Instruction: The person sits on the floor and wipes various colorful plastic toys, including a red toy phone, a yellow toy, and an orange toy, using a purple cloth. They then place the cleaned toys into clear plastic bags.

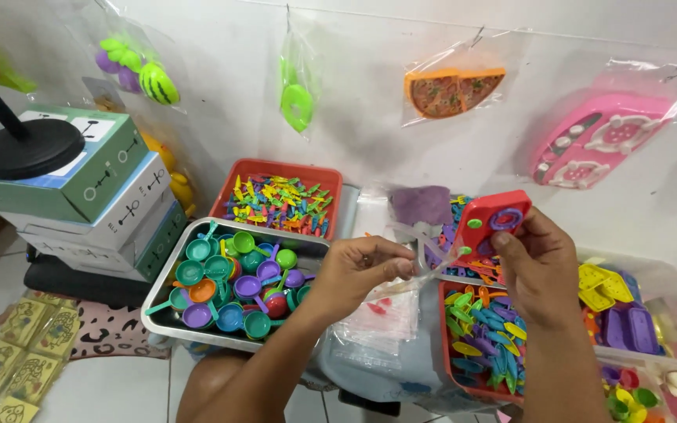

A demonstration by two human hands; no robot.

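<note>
Little open room: trays crowded edge to edge. Right hand (541, 270) clamped on a red plastic toy stove (492, 223), raised above a red tray of coloured plastic cutlery (481, 338). Left hand (358, 270) pinched on a thin clear plastic bag (409, 262), probably its mouth. Beside it, a metal tray of small coloured toy pans (237, 283). Stacked green and white cardboard boxes (88, 188) at left. Clear bagged toys (452, 90) hung on white wall; tiled floor below.

White wall (370, 102) rises beyond your hands, clear plastic bags of toys (452, 90) hanging across it. White tiled floor (95, 388) lies below and left of your left hand. Stacked cardboard boxes (88, 196) sit far left. Light bright, even.
</note>
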